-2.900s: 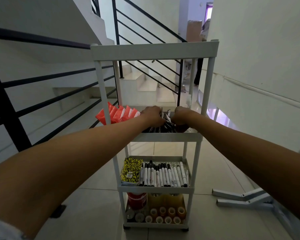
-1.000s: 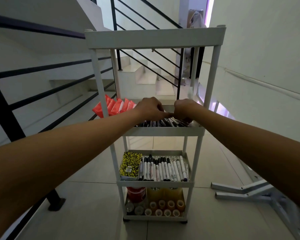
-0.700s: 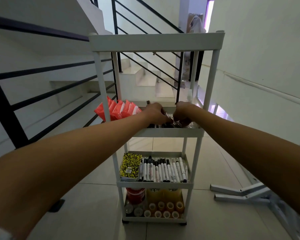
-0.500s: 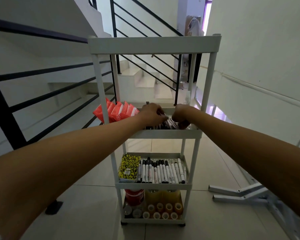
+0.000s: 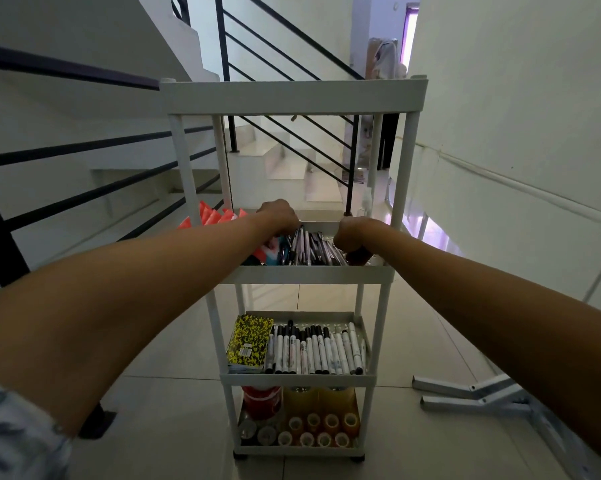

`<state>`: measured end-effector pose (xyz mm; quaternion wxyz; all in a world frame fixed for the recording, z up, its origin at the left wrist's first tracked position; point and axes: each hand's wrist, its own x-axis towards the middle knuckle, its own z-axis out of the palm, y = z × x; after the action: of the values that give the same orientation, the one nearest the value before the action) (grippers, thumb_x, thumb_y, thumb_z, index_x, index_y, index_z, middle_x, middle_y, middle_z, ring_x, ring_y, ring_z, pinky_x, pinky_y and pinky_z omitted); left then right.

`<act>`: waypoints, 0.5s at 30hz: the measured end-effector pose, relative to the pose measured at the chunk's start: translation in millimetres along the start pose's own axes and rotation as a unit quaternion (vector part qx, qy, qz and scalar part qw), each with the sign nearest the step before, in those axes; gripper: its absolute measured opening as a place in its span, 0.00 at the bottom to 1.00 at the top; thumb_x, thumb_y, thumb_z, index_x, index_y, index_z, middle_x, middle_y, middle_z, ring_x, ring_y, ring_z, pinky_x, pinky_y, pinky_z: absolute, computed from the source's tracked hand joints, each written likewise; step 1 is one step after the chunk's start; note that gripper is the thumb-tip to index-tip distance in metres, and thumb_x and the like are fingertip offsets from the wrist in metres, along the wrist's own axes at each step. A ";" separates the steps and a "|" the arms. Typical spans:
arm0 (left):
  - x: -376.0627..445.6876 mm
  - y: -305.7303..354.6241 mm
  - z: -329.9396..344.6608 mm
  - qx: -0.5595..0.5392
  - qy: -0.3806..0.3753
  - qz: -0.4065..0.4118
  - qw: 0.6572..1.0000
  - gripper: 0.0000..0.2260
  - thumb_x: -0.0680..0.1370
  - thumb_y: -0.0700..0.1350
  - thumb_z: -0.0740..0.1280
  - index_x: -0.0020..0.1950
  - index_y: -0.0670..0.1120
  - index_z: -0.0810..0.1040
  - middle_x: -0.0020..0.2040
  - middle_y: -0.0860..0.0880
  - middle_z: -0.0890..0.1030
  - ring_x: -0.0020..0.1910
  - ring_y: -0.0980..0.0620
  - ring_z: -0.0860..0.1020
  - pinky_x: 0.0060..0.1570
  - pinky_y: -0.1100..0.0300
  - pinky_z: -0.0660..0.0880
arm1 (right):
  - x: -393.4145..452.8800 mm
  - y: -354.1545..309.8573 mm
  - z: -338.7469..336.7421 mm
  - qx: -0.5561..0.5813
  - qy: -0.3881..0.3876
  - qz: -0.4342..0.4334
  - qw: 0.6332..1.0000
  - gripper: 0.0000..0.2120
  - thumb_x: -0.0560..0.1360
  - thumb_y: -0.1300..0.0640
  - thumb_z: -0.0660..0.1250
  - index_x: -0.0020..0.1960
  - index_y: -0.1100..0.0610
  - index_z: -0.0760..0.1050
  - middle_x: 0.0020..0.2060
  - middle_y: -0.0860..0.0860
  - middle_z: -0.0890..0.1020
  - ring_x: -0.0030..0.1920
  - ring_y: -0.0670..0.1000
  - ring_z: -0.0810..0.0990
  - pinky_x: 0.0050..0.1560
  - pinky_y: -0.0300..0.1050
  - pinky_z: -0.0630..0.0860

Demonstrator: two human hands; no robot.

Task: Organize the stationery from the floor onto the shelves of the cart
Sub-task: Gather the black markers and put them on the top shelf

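A white four-tier cart [image 5: 292, 98] stands in front of me. On its second shelf lies a row of dark pens [image 5: 309, 249], with red-orange packets [image 5: 216, 216] at the left end. My left hand [image 5: 278, 214] reaches down at the pens' far left, over a pink and teal item [image 5: 271, 245]; its fingers are hidden. My right hand [image 5: 352, 233] is curled into a fist at the right side of the pens, and I see nothing in it. The third shelf carries a yellow-black notebook [image 5: 250, 341] and white markers [image 5: 316, 351]. Tape rolls [image 5: 319, 431] fill the bottom shelf.
A black stair railing [image 5: 84, 150] runs along the left and stairs rise behind the cart. A white wall closes the right side. A grey metal frame [image 5: 482, 396] lies on the tiled floor at the right. A red container [image 5: 261, 400] sits on the bottom shelf.
My hands were close together over the pens; now they have parted, left hand to the left, right hand to the right, and the pen row shows between them.
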<state>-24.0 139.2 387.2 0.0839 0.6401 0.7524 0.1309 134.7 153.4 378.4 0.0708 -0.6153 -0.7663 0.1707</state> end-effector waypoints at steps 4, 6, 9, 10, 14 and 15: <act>2.5 3.1 3.9 -0.007 0.002 -0.010 1.000 0.14 0.83 0.47 0.62 0.64 0.40 0.75 0.53 0.43 0.78 0.48 0.46 0.79 0.49 0.55 0.77 | 3.9 1.5 4.4 -0.033 0.008 -0.011 0.999 0.14 0.82 0.57 0.61 0.63 0.64 0.73 0.38 0.54 0.73 0.47 0.52 0.77 0.48 0.43 0.74; 3.8 3.0 7.6 -0.043 0.035 -0.002 0.998 0.14 0.83 0.45 0.62 0.65 0.41 0.76 0.58 0.42 0.80 0.54 0.46 0.79 0.55 0.54 0.78 | 4.0 1.8 4.1 -0.037 0.007 -0.012 0.999 0.13 0.82 0.57 0.61 0.62 0.64 0.73 0.38 0.54 0.73 0.45 0.52 0.77 0.47 0.43 0.74; 0.5 -0.7 4.4 -0.099 0.146 0.043 0.983 0.13 0.81 0.42 0.66 0.65 0.44 0.79 0.63 0.43 0.81 0.59 0.47 0.80 0.61 0.54 0.77 | 2.8 3.0 3.2 -0.037 0.009 -0.018 0.999 0.13 0.82 0.57 0.61 0.62 0.64 0.73 0.38 0.53 0.74 0.40 0.50 0.76 0.41 0.42 0.73; -1.0 -2.5 1.0 -0.109 0.188 0.057 0.974 0.13 0.81 0.41 0.66 0.65 0.44 0.80 0.63 0.44 0.81 0.60 0.47 0.80 0.62 0.55 0.77 | 2.2 3.1 3.1 -0.037 0.011 -0.019 0.999 0.13 0.82 0.57 0.61 0.61 0.63 0.73 0.37 0.53 0.74 0.38 0.49 0.76 0.40 0.41 0.73; -7.3 -8.7 -21.3 -0.133 0.319 0.077 0.935 0.11 0.81 0.38 0.65 0.60 0.45 0.82 0.61 0.46 0.82 0.60 0.50 0.79 0.62 0.58 0.75 | -1.3 1.7 1.4 -0.038 -0.005 -0.008 0.999 0.11 0.82 0.56 0.61 0.58 0.63 0.74 0.37 0.55 0.76 0.35 0.50 0.77 0.34 0.41 0.73; -9.2 -10.6 -26.6 -0.132 0.327 0.079 0.932 0.10 0.81 0.38 0.65 0.59 0.45 0.83 0.60 0.47 0.83 0.59 0.50 0.80 0.60 0.60 0.75 | -2.2 0.8 0.9 -0.038 -0.008 -0.006 0.999 0.11 0.82 0.56 0.61 0.58 0.64 0.74 0.38 0.55 0.77 0.36 0.50 0.78 0.34 0.41 0.74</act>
<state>-40.2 126.3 408.9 -0.0938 0.6025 0.6608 0.4376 135.6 151.2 377.5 0.0427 -0.6118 -0.7762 0.1462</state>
